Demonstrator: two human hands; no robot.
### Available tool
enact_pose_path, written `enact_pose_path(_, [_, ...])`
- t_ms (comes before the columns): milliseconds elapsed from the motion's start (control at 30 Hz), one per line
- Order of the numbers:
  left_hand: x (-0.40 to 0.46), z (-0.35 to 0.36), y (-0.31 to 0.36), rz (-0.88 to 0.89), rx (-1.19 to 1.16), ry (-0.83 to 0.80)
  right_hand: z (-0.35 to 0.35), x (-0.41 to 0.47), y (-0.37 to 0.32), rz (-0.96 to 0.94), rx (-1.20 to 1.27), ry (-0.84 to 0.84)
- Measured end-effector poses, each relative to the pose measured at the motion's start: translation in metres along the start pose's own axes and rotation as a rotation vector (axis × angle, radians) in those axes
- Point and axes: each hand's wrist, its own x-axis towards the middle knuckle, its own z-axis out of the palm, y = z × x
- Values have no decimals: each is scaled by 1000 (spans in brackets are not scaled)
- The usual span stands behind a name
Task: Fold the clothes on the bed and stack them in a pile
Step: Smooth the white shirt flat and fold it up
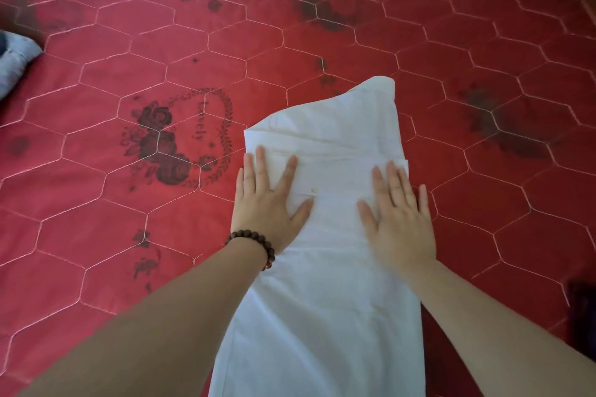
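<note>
— What is closest to the camera?

— The two bare forearms, and between them the near end of a white garment (325,300). It is folded into a long narrow strip and lies flat on the red bedspread (96,203), running away from the person.

— And the hands?

— Both lie flat on the middle part of the garment, palms down. The left hand (269,196) has its fingers straight and spread, near the left edge of the cloth. The right hand (398,213) is the same, by the right edge; its little finger reaches onto the red cover. Neither hand grips anything; they only press.

— Anything else?

— A bracelet (258,243) of dark beads is on the left wrist. At the far left edge, well apart, lies a grey-blue cloth (14,60). The bedspread has hexagon stitching and dark flower prints.
</note>
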Motion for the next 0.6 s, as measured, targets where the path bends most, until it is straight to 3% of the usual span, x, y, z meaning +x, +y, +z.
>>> enact_pose_path(200, [-10, -12, -14, -26, -96, -59, -14, -8, -1, 23, -39, -34])
enact_pose_path(300, [-30, -14, -7, -4, -170, -45, -14, -28, -13, -135, -15, -61])
enact_pose_path(400, [-43, -18, 1, 7, -287, 12, -8, -42, -23, -191, 46, -117])
enact_pose_path(600, [-48, -25, 2, 64, -446, 182, -17, -32, -39, -160, 74, -39])
